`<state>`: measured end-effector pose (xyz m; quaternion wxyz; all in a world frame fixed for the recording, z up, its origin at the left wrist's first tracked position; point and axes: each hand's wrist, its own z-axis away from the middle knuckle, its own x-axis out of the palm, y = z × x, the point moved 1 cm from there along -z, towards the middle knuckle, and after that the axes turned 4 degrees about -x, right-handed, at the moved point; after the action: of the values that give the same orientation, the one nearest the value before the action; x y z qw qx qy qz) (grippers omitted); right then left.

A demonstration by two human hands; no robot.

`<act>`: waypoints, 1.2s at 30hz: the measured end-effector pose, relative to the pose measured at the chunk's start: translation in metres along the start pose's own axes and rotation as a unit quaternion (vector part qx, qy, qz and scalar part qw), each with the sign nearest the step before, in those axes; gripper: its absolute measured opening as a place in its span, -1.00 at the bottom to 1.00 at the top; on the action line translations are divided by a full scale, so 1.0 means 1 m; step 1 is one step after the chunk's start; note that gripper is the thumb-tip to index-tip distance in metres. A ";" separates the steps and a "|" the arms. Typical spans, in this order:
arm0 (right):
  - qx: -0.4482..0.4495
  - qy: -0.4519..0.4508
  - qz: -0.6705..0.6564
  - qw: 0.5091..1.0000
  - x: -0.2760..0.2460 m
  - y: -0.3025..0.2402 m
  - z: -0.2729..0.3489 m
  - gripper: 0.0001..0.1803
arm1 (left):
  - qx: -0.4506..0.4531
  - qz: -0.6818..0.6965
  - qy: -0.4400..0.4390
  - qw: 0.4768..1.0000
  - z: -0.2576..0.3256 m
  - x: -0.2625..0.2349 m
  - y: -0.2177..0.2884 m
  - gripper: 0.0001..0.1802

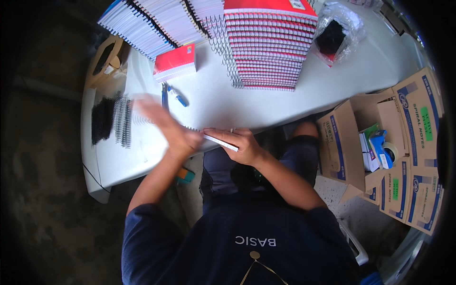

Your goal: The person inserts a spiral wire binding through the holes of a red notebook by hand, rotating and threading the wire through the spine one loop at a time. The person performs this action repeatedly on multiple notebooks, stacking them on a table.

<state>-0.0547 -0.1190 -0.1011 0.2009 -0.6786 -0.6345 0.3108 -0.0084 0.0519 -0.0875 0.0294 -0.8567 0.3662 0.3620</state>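
Observation:
My right hand point(243, 145) grips a thin notebook point(221, 142) edge-on at the table's front edge, fingers over its top side. A wire coil point(191, 128) shows at the notebook's left end, between my hands. My left hand point(166, 126) is smeared by motion beside that coil; its fingers look stretched out with the thumb apart. Whether it touches the coil is hidden. Beyond it lie blue-handled pliers point(164, 96) and a small blue-and-white tool point(178, 96). To its left rest black spiral coils point(103, 121) and grey spiral coils point(123, 119).
A tall stack of red spiral notebooks point(270, 52) stands at the back, beside rows of bound white pages point(137, 28). A small red-topped pad stack point(175, 63) sits nearer. Clear plastic wrapping point(354, 26) lies at far right. Cardboard boxes point(418, 114) stand right of the table point(204, 102).

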 end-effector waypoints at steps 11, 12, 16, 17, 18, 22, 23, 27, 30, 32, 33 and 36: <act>0.021 0.006 0.027 0.999 0.002 0.015 0.003 -0.46 | 0.064 0.081 -0.146 0.984 0.051 0.022 0.008 0.16; 0.050 0.019 0.016 0.998 0.002 0.015 0.004 -0.46 | 0.132 0.108 -0.193 0.966 0.079 0.013 0.012 0.18; -0.007 -0.039 0.072 0.997 0.000 0.013 0.005 -0.53 | 0.191 -0.043 -0.009 0.981 0.002 -0.003 0.028 0.16; -0.026 -0.048 0.038 0.998 0.002 0.010 0.000 -0.56 | 0.136 -0.028 -0.014 0.990 0.002 0.003 0.021 0.17; 0.000 -0.039 0.023 0.999 0.007 0.010 -0.002 -0.57 | 0.083 -0.014 -0.012 0.996 0.000 0.010 0.014 0.18; 0.097 -0.025 -0.023 0.995 -0.001 0.019 0.002 -0.52 | 0.212 0.060 -0.142 0.965 0.061 0.016 0.022 0.18; 0.046 -0.036 0.014 0.998 -0.005 0.018 -0.001 -0.53 | 0.328 -0.001 -0.099 0.940 0.051 0.011 0.021 0.13; 0.049 -0.067 0.012 0.996 0.000 0.028 -0.002 -0.55 | 0.128 0.003 -0.048 0.991 -0.010 0.019 0.034 0.08; 0.113 -0.013 -0.094 0.989 -0.003 0.032 -0.008 -0.58 | 0.186 0.078 -0.155 0.967 0.043 0.025 0.032 0.09; 0.125 -0.012 -0.086 0.988 -0.006 0.035 -0.012 -0.59 | 0.161 0.057 -0.125 0.977 0.041 0.015 0.032 -0.05; 0.121 -0.006 -0.076 0.990 -0.002 0.033 -0.010 -0.61 | 0.149 0.041 -0.074 0.985 0.026 0.007 0.036 -0.11; 0.170 -0.009 -0.108 0.979 -0.006 0.042 -0.001 -0.68 | 0.085 0.003 -0.180 0.980 -0.039 -0.010 0.060 -0.55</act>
<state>-0.0227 -0.1293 -0.1273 0.3397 -0.5589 -0.6441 0.3966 -0.0281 0.0019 -0.0393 0.1661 -0.7709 0.3868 0.4781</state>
